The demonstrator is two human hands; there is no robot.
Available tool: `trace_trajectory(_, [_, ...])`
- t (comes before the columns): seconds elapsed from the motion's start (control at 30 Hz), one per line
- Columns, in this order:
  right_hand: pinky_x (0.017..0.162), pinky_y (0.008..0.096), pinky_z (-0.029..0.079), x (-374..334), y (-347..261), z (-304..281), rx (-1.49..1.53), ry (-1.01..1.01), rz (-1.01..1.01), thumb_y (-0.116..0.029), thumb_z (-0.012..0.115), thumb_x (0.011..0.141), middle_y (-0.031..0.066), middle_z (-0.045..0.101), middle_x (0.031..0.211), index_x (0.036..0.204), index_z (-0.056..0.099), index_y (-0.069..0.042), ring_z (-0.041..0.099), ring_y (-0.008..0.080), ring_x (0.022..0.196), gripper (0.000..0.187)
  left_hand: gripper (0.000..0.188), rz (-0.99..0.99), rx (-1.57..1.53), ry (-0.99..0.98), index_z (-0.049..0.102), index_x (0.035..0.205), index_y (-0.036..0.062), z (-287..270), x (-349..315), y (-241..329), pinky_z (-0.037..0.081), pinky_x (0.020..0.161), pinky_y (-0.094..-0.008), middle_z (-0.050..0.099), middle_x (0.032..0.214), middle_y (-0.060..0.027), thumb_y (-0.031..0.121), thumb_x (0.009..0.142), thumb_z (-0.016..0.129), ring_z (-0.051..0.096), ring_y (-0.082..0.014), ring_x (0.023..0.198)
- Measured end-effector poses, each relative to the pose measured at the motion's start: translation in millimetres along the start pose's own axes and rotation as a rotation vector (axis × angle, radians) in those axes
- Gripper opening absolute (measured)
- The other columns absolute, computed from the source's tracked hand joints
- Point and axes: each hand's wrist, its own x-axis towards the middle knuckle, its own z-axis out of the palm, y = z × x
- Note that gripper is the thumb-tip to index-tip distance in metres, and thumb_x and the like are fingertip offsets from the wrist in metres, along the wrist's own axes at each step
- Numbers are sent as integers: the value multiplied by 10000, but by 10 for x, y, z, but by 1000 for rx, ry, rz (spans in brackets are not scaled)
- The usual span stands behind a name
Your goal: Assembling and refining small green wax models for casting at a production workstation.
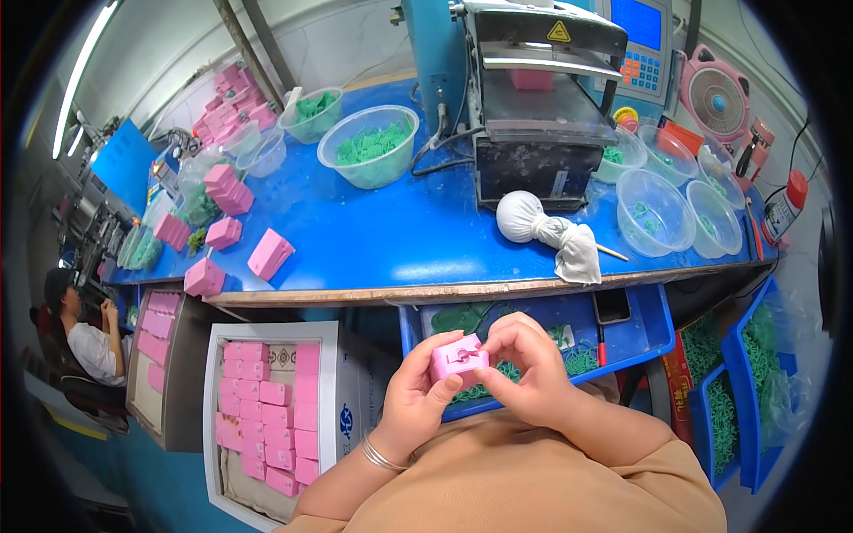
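A small pink block (pixel 459 357) with a shaped slot in its top is held between my two hands, above the open blue drawer. My left hand (pixel 419 391) grips it from the left, thumb at the near face and fingers behind. From the right, my right hand (pixel 531 369) has its thumb and curled fingertips pressed to the block's right end. Whether anything tiny sits in the slot is too small to tell. Below the hands, the blue drawer (pixel 653 333) holds green pieces, a dark phone (pixel 611 306) and a red marker (pixel 601 348).
A white box (pixel 329 373) of pink blocks stands at my left. On the blue table (pixel 382 240) are a press machine (pixel 542 133), a white cloth bundle (pixel 520 218), loose pink blocks (pixel 271 253) and a tub (pixel 373 182) of green pieces. A person (pixel 89 333) sits far left.
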Motion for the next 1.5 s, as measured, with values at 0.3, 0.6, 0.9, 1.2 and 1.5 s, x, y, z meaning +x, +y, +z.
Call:
trace_trajectory(0.3, [822, 338, 463, 72, 3, -109, -82, -36, -34, -141, 657, 826, 114, 550, 1041, 1042, 558, -4, 558, 232, 963, 274, 434, 60, -32, -79, 482, 1240, 8, -67, 56, 8, 424, 922, -303, 518, 1180, -96, 164, 868, 642, 506, -175, 1097])
trace_trajectory(0.6, [743, 284, 507, 781, -44, -614, 404, 136, 186, -199, 605, 887, 86, 551, 1079, 1205, 457, -40, 597, 170, 892, 385, 509, 443, 1102, 191, 499, 1255, 30, -251, 755, 354, 421, 915, -376, 529, 1192, -167, 133, 791, 680, 520, -299, 1074])
trace_trajectory(0.9, [534, 255, 456, 1377, -250, -1516, 573, 180, 525, -385, 382, 956, 116, 644, 763, 998, 604, 14, 582, 141, 576, 459, 866, 74, 1594, -216, 430, 1300, 10, -429, 959, 585, 425, 938, -416, 459, 1264, -204, 306, 590, 827, 490, -366, 1076])
trace_trajectory(1.2, [574, 300, 532, 446, -463, -1247, 1032, -204, 431, -184, 450, 911, 307, 544, 1165, 1321, 329, 18, 662, 289, 753, 473, 852, 314, 1122, 247, 424, 1244, -5, -473, 884, 579, 396, 953, -376, 443, 1164, -158, 224, 549, 860, 465, -295, 1096])
trace_trajectory(1.5, [609, 319, 519, 196, -359, -929, 871, -513, 788, -101, 473, 889, 237, 599, 1112, 1469, 106, -126, 653, 223, 640, 687, 912, 377, 1124, -142, 408, 1298, -24, 259, 1027, 761, 382, 957, -362, 450, 1177, -161, 293, 570, 857, 455, -295, 1105])
